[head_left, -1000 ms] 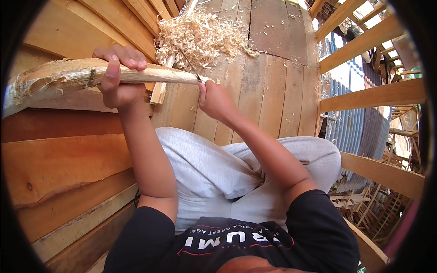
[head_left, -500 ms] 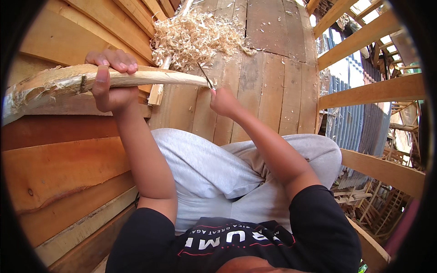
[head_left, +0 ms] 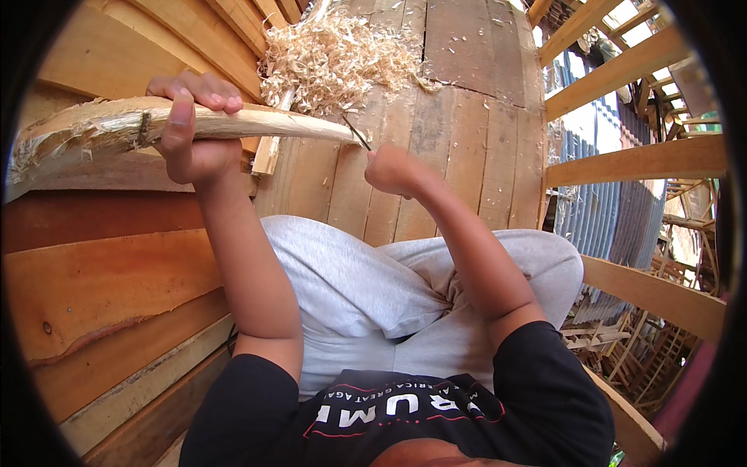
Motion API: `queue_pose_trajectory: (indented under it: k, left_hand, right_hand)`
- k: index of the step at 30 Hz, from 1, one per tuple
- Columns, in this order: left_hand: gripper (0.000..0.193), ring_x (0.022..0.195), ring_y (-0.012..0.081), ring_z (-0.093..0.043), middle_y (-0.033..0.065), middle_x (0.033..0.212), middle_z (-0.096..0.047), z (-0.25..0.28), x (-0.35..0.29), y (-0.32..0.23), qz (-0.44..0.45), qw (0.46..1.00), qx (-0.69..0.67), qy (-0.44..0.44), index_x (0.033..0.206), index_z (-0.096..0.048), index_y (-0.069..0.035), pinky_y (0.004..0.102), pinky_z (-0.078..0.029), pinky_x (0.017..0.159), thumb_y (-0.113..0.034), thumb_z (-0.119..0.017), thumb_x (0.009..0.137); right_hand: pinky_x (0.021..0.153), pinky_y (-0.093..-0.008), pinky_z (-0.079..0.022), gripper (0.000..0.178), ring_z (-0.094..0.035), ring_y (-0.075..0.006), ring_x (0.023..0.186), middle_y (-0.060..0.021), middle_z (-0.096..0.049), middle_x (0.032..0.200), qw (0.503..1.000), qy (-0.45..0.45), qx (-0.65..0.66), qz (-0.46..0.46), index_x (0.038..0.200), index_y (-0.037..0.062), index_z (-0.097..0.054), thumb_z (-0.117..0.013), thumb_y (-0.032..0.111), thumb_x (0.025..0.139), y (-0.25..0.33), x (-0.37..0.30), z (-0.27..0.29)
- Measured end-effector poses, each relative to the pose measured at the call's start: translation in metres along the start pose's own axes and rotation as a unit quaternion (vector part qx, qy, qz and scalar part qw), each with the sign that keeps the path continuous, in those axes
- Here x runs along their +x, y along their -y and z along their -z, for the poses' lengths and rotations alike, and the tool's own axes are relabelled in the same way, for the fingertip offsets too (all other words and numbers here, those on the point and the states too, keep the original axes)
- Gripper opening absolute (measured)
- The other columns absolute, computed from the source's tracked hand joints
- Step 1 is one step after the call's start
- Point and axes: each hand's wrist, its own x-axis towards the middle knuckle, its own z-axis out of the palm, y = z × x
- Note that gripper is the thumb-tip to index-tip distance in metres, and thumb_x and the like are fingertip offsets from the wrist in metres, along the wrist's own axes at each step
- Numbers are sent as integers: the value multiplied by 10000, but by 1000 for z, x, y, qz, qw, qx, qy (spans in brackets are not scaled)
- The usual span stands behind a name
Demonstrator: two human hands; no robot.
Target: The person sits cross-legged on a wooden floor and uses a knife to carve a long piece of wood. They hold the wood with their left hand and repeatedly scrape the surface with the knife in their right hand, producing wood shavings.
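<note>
A long, curved piece of pale wood (head_left: 268, 123) reaches in from the left edge and tapers to a narrow tip at the middle. Its thick left part is rough and splintered, with a dark mark across it. My left hand (head_left: 198, 128) is closed around the wood, thumb on the near side and fingers over the far side. My right hand (head_left: 391, 170) is closed on a knife whose thin dark blade (head_left: 356, 134) lies against the wood's tip. The knife's handle is hidden inside that fist.
A heap of curled wood shavings (head_left: 338, 62) lies on the plank floor (head_left: 428, 148) beyond the wood. Stacked boards (head_left: 117, 288) line the left side. A wooden railing (head_left: 638, 161) runs along the right, with corrugated metal sheets (head_left: 595, 210) outside. My crossed legs (head_left: 342, 272) are below.
My right hand has moved slightly right and nearer to me, with the blade still at the wood's tip. The wood's tip has shifted slightly to the right.
</note>
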Motion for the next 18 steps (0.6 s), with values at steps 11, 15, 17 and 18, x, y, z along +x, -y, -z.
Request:
queue_pose_trajectory:
  k: [11, 15, 17, 18]
  left_hand:
    - [214, 634, 186, -513, 92, 721, -546, -1, 1, 5, 0, 994, -74, 80, 940, -475, -66, 308, -470, 628, -157, -616, 808]
    - [245, 635, 183, -518, 90, 728, -539, -7, 2, 11, -3, 990, -93, 105, 936, -456, -72, 303, -464, 633, -181, -627, 798]
    - [246, 638, 182, -518, 86, 734, -539, -8, 2, 12, 6, 993, -82, 89, 932, -454, -74, 305, -464, 647, -185, -626, 796]
    - [246, 639, 182, -519, 84, 736, -539, -8, 2, 12, 10, 994, -77, 81, 930, -453, -75, 305, -463, 653, -187, -625, 796]
  right_hand:
    - [607, -508, -503, 455, -623, -443, 624, -321, -612, 722, 999, 0, -30, 15, 773, -129, -595, -422, 235, 983, -7, 4, -4]
    - [654, -517, -503, 460, -624, -461, 667, -333, -620, 773, 992, -108, -17, 58, 794, -132, -603, -415, 239, 990, -39, 36, -37]
    - [667, -517, -504, 450, -627, -465, 688, -333, -623, 794, 993, -108, 11, 48, 799, -132, -608, -414, 229, 987, -37, 47, -35]
    - [674, -517, -505, 446, -629, -467, 698, -333, -625, 804, 993, -108, 25, 43, 802, -131, -610, -414, 224, 986, -35, 48, -32]
